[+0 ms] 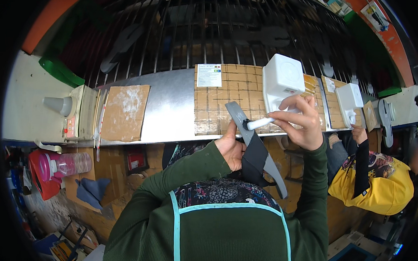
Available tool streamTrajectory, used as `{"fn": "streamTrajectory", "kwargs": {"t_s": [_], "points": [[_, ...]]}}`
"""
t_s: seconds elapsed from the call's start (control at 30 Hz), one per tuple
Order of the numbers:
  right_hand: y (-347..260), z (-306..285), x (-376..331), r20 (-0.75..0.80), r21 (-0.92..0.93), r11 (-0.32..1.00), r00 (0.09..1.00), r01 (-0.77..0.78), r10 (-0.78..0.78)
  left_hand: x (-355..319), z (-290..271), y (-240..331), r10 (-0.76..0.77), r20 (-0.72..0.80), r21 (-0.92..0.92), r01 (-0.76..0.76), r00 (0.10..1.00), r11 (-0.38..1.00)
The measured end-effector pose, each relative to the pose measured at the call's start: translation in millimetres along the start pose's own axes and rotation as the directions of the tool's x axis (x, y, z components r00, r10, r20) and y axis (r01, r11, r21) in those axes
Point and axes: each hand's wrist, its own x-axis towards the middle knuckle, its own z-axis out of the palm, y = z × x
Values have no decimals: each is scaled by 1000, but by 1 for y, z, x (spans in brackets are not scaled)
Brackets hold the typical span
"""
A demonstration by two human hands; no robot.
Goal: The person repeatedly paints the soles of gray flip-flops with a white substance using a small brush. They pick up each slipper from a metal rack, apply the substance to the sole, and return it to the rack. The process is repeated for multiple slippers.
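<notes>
My left hand grips a grey sandal with a wide dark strap. The sandal slants from the bench edge down toward my body. Pinched in the fingers of my right hand is a brush with a white handle. Its dark head meets the sandal just above the strap. Behind my right hand, a white plastic dispenser bottle with an open front dish stands on a taped cardboard sheet.
A barred conveyor carries several grey soles beyond the metal ledge. A stained cardboard piece lies at left, near a pink-lidded bottle. At right, a co-worker in yellow reaches to a second white dispenser.
</notes>
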Motion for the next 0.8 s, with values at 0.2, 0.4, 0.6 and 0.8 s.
{"fn": "streamTrajectory", "kwargs": {"t_s": [0.2, 0.4, 0.6, 0.8], "points": [[0, -3, -5, 68, 7, 1000, 998, 1, -1, 0, 1, -1, 25, -47, -6, -25, 999, 1000], [10, -12, -8, 193, 158, 987, 981, -28, -3, -2, 5, -2, 90, -10, -4, -90, 996, 996], [9, 7, -9, 148, 524, 819, 971, -236, 186, 2, -4, 1, 231, 146, -81, -221, 962, 972], [7, 32, 9, 25, 425, 898, 993, -115, 116, 18, -16, 1, 379, 270, -92, -368, 885, 925]]}}
